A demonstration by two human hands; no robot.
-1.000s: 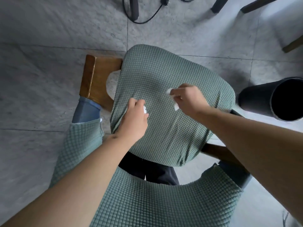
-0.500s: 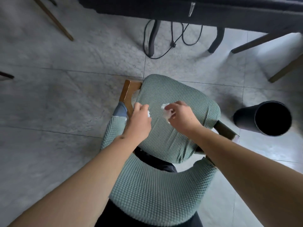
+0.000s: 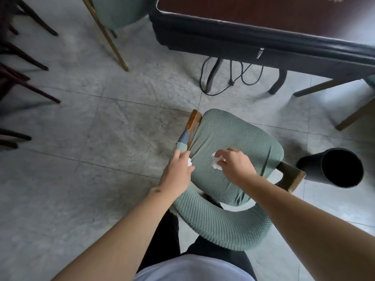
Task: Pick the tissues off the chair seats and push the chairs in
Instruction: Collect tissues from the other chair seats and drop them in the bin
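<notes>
1. So, nearest the camera is the curved backrest of the chair, wrapped in a green knit cover. The person stands behind it and reaches over, which is probably why both arms come in from the bottom.
2. Next up, the left hand has its fingers curled around a small white tissue at the seat's left edge, right by the armrest. Only a bit of white pokes out, so it looks balled up to keep it from dropping.
3. Same deal on the other side: the right hand pinches a second crumpled tissue with its fingertips, just above the middle of the seat. Can't tell if it's fully lifted clear or brushing the fabric.
4. Off to the right, a black bin sits just beside the chair, mouth tipped toward the camera. Handy spot, I'd guess that's where both wads go.
5. Farther out, the table stands well apart from the seat, cables hanging under it. The chair isn't pushed in yet, so that's my guess for what's left after the tissues.
</notes>
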